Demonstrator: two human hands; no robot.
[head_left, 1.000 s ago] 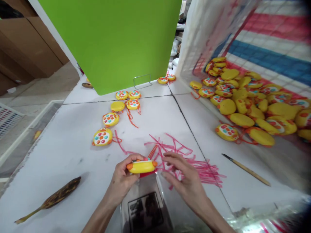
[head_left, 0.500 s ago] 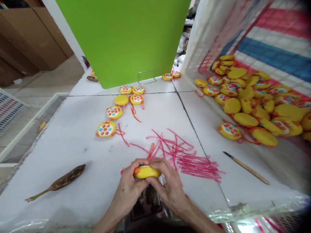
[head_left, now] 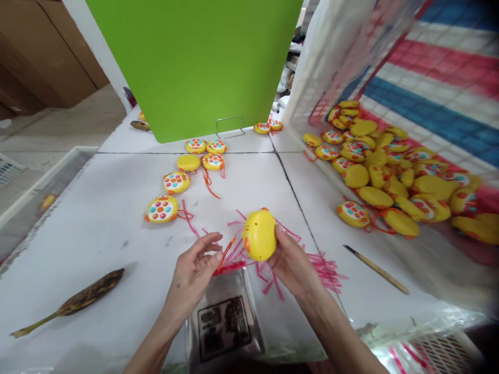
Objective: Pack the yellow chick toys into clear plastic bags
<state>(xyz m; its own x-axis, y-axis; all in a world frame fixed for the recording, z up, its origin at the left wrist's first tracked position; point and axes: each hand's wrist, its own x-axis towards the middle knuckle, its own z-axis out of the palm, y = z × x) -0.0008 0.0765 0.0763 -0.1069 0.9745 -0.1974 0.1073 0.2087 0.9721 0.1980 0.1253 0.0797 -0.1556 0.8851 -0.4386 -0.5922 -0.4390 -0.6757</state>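
My right hand [head_left: 291,262] holds a round yellow toy [head_left: 259,235] upright by its edge, plain back facing me, above a scatter of pink strips [head_left: 307,259]. An orange cord [head_left: 226,252] hangs from the toy toward my left hand [head_left: 194,271]. My left hand has its fingers curled near the cord's end, by the mouth of a clear plastic bag [head_left: 224,317] with a dark printed label. Whether those fingers pinch the cord is unclear.
Several yellow toys with coloured buttons [head_left: 161,209] lie on the white table [head_left: 97,228] toward a green board [head_left: 195,62]. A big pile of such toys [head_left: 390,171] fills a mesh-sided bin at right. A thin brush [head_left: 376,269] and a dry brown leaf [head_left: 74,301] lie nearby.
The toy went from lying flat between both hands to my right hand alone, lifted and turned upright. My left hand let go of it and dropped to the cord.
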